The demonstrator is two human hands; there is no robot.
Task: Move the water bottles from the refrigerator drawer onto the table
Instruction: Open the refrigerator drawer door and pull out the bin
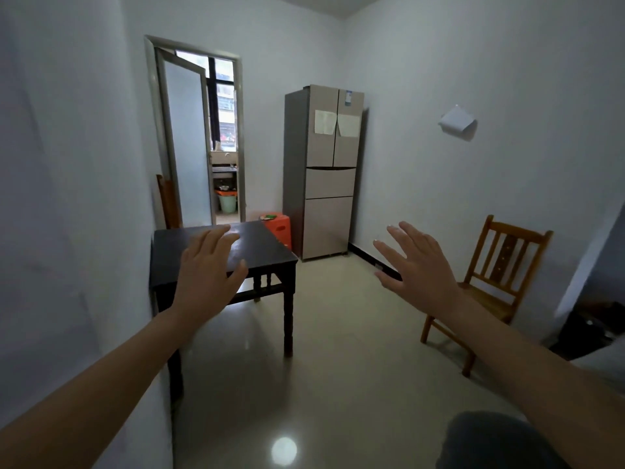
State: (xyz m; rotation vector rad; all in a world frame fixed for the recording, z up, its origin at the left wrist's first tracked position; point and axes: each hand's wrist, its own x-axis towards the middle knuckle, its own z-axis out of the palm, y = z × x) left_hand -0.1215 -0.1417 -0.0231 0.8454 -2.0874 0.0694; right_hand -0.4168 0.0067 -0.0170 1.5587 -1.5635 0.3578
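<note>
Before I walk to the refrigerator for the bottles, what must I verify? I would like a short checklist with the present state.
1. Left hand free: ok, open, holding nothing.
2. Right hand free: ok, open, holding nothing.
3. Floor to the refrigerator passable: ok, nothing lies between table and chair.
4. Refrigerator drawers open: not ok, shut.
5. Table has room: ok, bare top shows.
6. Water bottles present: cannot tell, none in view.
</note>
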